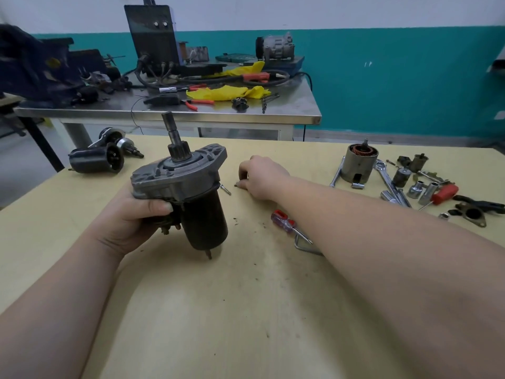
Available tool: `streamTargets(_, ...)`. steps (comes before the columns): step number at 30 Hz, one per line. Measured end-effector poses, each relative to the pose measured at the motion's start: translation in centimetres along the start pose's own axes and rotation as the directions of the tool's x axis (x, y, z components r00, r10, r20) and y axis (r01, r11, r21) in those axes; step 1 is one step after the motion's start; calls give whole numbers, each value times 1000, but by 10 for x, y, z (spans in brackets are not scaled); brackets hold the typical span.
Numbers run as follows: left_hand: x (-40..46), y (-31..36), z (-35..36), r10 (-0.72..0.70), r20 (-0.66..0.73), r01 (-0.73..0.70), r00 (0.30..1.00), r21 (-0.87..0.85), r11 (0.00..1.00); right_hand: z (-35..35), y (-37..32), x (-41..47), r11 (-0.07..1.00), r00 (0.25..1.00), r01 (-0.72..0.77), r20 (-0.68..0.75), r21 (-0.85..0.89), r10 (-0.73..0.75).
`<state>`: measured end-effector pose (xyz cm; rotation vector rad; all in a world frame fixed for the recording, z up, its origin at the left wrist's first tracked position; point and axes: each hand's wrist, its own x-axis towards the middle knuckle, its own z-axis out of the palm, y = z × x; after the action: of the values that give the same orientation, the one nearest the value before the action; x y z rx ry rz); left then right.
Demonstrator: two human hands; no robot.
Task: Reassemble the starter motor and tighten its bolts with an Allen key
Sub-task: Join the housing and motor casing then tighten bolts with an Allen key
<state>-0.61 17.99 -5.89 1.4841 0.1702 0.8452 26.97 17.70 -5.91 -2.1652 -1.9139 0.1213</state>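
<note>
My left hand [142, 214] grips the starter motor [188, 192] and holds it tilted above the wooden table [218, 310], shaft and pinion pointing up, dark body pointing down. A grey aluminium nose housing tops it. My right hand [259, 176] reaches over the table with fingers curled down onto a small bolt [236, 184]; the fingertips touch it. Another small bolt [226, 189] lies just beside the motor. A bent Allen key [303, 247] lies partly under my right forearm, next to a red-handled screwdriver [287, 222].
Sockets, spanners, a red-handled tool and a stator housing [359, 165] crowd the table's right side. Another starter motor [95, 160] and parts lie at the far left. A steel bench [177, 110] with a welder, cables and yellow cloth stands behind.
</note>
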Motion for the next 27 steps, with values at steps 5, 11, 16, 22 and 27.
streamTargets(5,0,2,-4,12,16,-12,1000,-1,1000,-3,-23,0,968,996,-63,-42,242,75)
streamTargets(11,0,1,-3,-6,26,6,1000,21,1000,-3,-55,-7,994,995,19,98,107,-30)
streamTargets(16,2,2,3,-6,58,3,998,45,999,-13,-60,-20,996,988,67,141,-53,-59)
streamTargets(22,3,1,16,-31,58,26,998,83,996,-29,-9,-47,988,992,-82,82,-128,93)
streamTargets(27,5,-6,37,-36,90,28,995,84,996,-71,53,-89,955,964,-229,-95,187,250)
